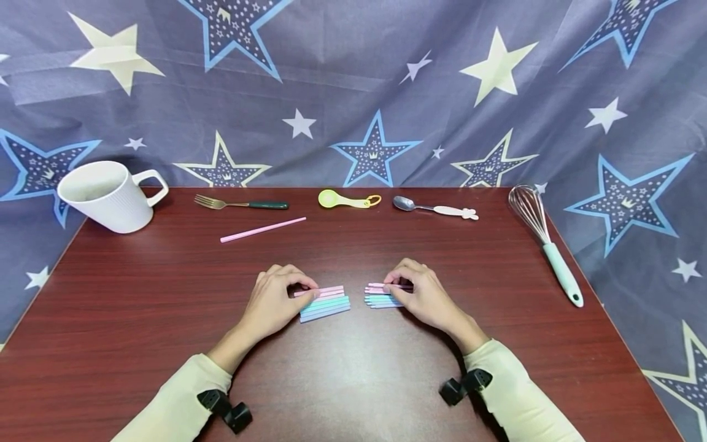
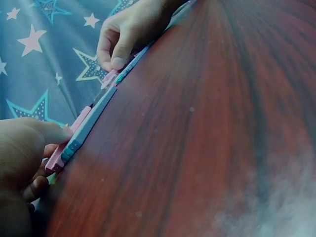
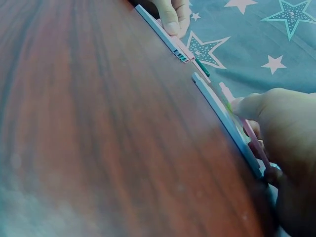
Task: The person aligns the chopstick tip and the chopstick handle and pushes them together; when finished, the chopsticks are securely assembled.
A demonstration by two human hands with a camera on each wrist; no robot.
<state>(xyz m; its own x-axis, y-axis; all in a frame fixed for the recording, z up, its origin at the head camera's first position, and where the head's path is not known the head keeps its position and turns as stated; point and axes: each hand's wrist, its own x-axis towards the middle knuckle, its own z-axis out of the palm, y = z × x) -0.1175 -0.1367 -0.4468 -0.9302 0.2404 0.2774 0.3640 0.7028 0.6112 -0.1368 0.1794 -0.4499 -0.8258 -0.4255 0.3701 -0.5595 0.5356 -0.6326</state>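
Two flat bundles of pastel straws lie side by side on the table, with a narrow gap between them. The left bundle (image 1: pixel 324 307) has pink, mint and blue straws in rows. My left hand (image 1: pixel 279 297) pinches its pink straws (image 2: pixel 79 120) between thumb and fingers. At the right bundle (image 1: pixel 382 301), also pink, mint and blue, my right hand (image 1: pixel 424 293) pinches a pink straw (image 3: pixel 251 131) along its far side. In the right wrist view this straw stands slightly apart from the blue ones (image 3: pixel 222 118). My fingers hide the outer ends of both bundles' pink straws.
A single pink straw (image 1: pixel 262 229) lies farther back. Along the rear edge are a white mug (image 1: pixel 126 205), a fork (image 1: pixel 243 204), a yellow-green measuring spoon (image 1: pixel 348 200) and a white-handled spoon (image 1: pixel 436 209). A whisk (image 1: pixel 552 252) lies at the right. Star-patterned cloth (image 1: pixel 359 92) hangs behind.
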